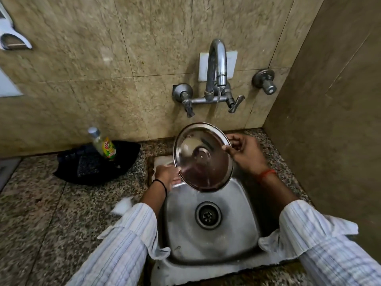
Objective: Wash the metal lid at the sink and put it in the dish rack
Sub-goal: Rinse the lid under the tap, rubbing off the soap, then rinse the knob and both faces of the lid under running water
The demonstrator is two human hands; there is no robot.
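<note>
A round metal lid (203, 156) with a small centre knob is held tilted over the back of the steel sink (233, 219), its inner face toward me. My right hand (246, 153) pinches its right rim between thumb and fingers. My left hand (167, 175) is at the lid's lower left edge, partly hidden behind it, fingers against the rim. A thin stream of water falls from the wall tap (218, 65) onto the lid's upper edge, and water runs off the lid's bottom into the sink. No dish rack is in view.
A dish-soap bottle (104, 145) stands in a black tray (97, 162) on the speckled stone counter (51, 213) left of the sink. A second valve (266, 82) sticks out of the tiled wall at right. A side wall (329, 120) closes the right.
</note>
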